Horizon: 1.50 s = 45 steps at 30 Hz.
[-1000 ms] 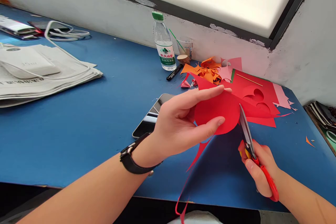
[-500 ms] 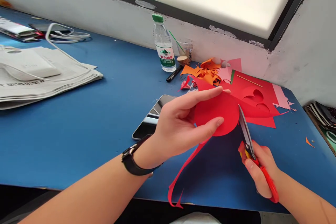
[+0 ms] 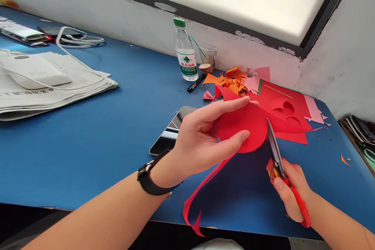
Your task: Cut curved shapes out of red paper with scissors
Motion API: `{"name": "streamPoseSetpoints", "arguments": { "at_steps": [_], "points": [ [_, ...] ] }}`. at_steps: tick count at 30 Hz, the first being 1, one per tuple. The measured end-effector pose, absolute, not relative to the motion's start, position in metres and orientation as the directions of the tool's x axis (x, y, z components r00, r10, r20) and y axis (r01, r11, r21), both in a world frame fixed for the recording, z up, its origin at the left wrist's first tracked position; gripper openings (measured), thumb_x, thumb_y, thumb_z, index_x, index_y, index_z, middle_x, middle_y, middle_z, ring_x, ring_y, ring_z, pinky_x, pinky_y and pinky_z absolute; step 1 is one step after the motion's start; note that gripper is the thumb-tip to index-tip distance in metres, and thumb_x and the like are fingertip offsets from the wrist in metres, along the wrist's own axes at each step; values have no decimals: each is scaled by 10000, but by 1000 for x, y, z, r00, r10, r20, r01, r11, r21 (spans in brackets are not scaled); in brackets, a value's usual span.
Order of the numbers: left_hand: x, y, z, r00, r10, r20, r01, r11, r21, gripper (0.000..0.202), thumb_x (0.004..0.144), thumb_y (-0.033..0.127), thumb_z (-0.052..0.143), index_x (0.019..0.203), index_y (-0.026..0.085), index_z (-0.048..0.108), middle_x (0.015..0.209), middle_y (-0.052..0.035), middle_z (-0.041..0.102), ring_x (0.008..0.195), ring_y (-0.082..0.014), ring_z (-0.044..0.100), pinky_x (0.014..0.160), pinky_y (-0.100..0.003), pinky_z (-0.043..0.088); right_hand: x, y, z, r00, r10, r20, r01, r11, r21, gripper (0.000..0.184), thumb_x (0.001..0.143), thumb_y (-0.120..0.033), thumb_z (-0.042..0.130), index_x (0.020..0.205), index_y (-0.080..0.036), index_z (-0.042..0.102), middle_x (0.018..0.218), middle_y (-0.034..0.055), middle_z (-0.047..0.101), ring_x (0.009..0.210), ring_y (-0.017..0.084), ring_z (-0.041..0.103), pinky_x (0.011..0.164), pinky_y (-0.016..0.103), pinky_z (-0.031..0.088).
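Left hand [image 3: 202, 138] holds round-edged red paper [image 3: 244, 129] while right hand [image 3: 288, 187] grips red-handled metal scissors [image 3: 274, 146], which could nick the curve if the paper flexes.

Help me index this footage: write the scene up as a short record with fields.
Left grip: holding red paper
Right grip: on the scissors, blades at the paper's rounded edge
Offcut: narrow red strip hanging below the left grip
Phone: on the blue table, partly hidden
Behind: upright bottle, black pen, orange scraps
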<state>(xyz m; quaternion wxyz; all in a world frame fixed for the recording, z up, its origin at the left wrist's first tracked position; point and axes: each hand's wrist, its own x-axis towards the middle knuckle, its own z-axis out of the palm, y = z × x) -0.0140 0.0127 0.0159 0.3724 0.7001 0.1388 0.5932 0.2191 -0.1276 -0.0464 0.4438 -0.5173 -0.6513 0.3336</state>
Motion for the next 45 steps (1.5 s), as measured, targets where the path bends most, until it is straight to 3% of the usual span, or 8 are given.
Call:
{"name": "streamPoseSetpoints", "arguments": {
  "at_steps": [4,9,17,20,26,35,41,45],
  "points": [
    [-14,12,16,255,649,716,-236,-677,697,509,927,193,921,1428,230,835,1392,-153,860,1227,-339,862,1031,-431,768,227,-125,-51,-92,970,224,376,242,-895,273,1107,-541,566,1161,-282,630,655,-93,333,537,164,298,542,356,289],
    [-15,15,17,252,615,747,-245,-707,664,568,911,120,919,1449,279,831,1328,-112,886,1112,-294,888,926,-352,779,238,-120,-57,-233,934,270,376,343,-861,209,1099,-478,608,1203,-300,642,642,-91,389,505,161,355,492,319,300],
    [-15,20,15,189,536,823,-161,-809,564,524,897,140,918,1396,291,866,1157,-92,891,938,-235,836,776,-296,716,213,-129,-48,-24,968,251,383,241,-892,264,1093,-542,555,1135,-291,629,679,-94,292,533,156,236,531,356,235],
    [-15,19,14,178,524,833,-159,-820,550,518,899,143,917,1391,297,868,1170,-87,889,951,-237,831,790,-301,712,218,-127,-50,-39,969,242,378,239,-894,289,1100,-563,543,1140,-290,629,672,-95,292,521,153,240,516,349,239],
    [-14,18,14,197,556,808,-210,-781,588,604,897,86,904,1443,338,842,1257,-89,885,1047,-244,848,859,-294,731,245,-116,-61,-266,936,231,351,317,-881,268,1103,-534,592,1132,-271,628,625,-95,387,465,135,348,453,314,258],
    [-16,18,12,205,613,763,-201,-737,646,533,907,192,940,1425,278,852,1319,-140,879,1117,-304,866,899,-353,773,246,-118,-63,-268,934,235,357,323,-876,243,1113,-517,580,1122,-276,604,635,-94,387,472,137,367,465,310,282],
    [-13,16,13,205,628,751,-227,-715,661,544,902,143,930,1422,286,855,1276,-114,888,1064,-281,866,877,-342,764,237,-121,-56,-150,967,207,387,250,-888,316,1083,-541,589,1224,-262,635,686,-87,396,524,142,347,509,321,319],
    [-13,13,15,213,640,738,-212,-707,675,564,898,79,900,1413,305,859,1293,-98,886,1107,-271,863,910,-322,749,244,-118,-56,-249,954,169,382,257,-888,323,1052,-506,649,1265,-264,636,708,-86,500,526,125,387,509,282,362]
  ]
}}
